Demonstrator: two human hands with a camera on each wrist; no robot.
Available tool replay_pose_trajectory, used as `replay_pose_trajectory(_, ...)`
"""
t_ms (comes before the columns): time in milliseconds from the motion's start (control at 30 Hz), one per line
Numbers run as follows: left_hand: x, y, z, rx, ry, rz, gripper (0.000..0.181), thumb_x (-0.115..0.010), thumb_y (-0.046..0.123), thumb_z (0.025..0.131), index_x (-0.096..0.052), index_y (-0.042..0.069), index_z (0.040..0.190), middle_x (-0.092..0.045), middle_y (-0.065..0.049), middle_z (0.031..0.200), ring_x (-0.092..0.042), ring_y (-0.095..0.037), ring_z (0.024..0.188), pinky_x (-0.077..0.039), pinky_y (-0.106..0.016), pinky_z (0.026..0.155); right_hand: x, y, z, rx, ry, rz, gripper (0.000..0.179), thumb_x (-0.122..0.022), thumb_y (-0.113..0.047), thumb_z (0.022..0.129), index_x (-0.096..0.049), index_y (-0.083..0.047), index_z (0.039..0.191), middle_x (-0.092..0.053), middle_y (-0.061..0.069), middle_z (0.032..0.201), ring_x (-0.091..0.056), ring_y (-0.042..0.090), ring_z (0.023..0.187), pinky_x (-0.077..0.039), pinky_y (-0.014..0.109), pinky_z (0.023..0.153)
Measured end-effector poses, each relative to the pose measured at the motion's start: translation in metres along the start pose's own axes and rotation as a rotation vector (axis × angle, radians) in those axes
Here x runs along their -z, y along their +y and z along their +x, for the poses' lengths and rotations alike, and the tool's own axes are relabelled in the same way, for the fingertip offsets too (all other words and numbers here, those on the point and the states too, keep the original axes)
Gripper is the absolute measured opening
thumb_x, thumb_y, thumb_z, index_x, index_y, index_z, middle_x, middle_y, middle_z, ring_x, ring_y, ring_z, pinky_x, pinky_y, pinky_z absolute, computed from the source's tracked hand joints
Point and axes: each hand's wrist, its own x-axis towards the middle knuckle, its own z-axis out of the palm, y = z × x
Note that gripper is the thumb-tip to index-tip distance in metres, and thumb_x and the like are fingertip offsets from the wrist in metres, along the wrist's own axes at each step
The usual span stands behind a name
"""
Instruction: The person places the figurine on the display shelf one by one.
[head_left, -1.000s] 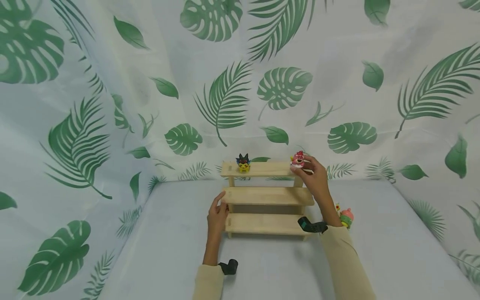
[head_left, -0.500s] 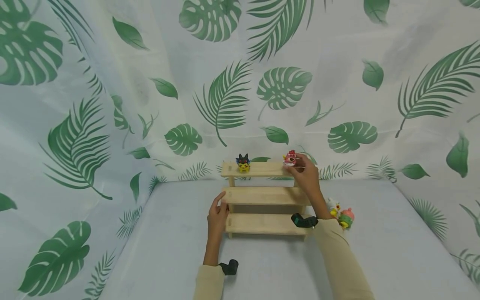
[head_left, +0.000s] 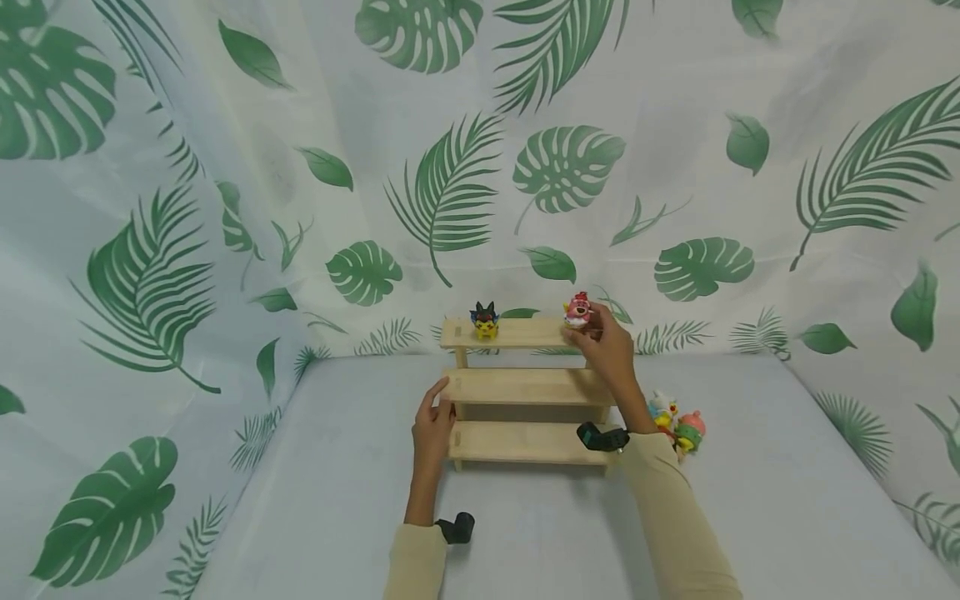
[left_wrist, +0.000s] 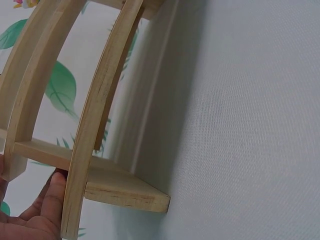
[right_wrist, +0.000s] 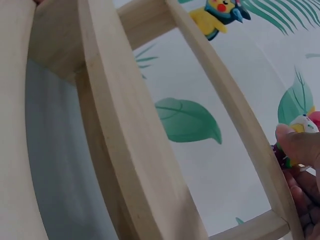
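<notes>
A three-tier wooden display shelf (head_left: 525,386) stands on the white surface. At the right part of its top tier, my right hand (head_left: 613,350) pinches a small pink figurine (head_left: 577,312) with a red top. The right wrist view catches thumb and fingers (right_wrist: 302,147) around this figurine, right at the top board's edge. My left hand (head_left: 432,429) holds the shelf's left side by the middle tier; the left wrist view has its fingers (left_wrist: 54,197) bent against the wooden side parts. A yellow figurine with black ears (head_left: 486,322) stands on the top tier's left part.
Right of the shelf, a white figurine (head_left: 662,407) and a pink-and-green figurine (head_left: 690,431) sit close together, partly behind the right forearm. A leaf-printed white curtain (head_left: 570,233) hangs behind the shelf and along both sides.
My right hand has moved left along the top tier with the pink figurine, uncovering more of the figurines at right. The left hand stays on the shelf. The head view has tilted slightly.
</notes>
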Motion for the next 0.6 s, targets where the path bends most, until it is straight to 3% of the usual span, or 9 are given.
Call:
replay_pose_trajectory(233,0.0007,0.0002,-0.0012,0.019,-0.008,-0.027,0.034,-0.05,0.037,0.102,-0.058,0.032,0.135,-0.043,0.007,0.057,-0.033,-0.003,0.049,-0.031,-0.022,0.049,-0.0066,0.0045,-0.0009,0.037,0.047,-0.106,0.055,-0.078,-0.022,0.085,-0.057,0.001,0.13,-0.069,0.018,0.101,-0.063,0.029,0.087,-0.045,0.036,0.073)
replay_pose_trajectory(600,-0.0009,0.0008,-0.0006,0.015,0.003,-0.009,0.034,-0.05,0.038,0.102,-0.058,0.031,0.135,-0.042,0.007,0.058,-0.035,-0.001,0.051,-0.033,-0.022,0.051,-0.0078,0.003,-0.0005,0.055,0.07,-0.146,0.044,-0.078,-0.022,0.084,-0.063,0.002,0.119,-0.068,0.017,0.092,-0.058,0.027,0.079,-0.04,0.036,0.069)
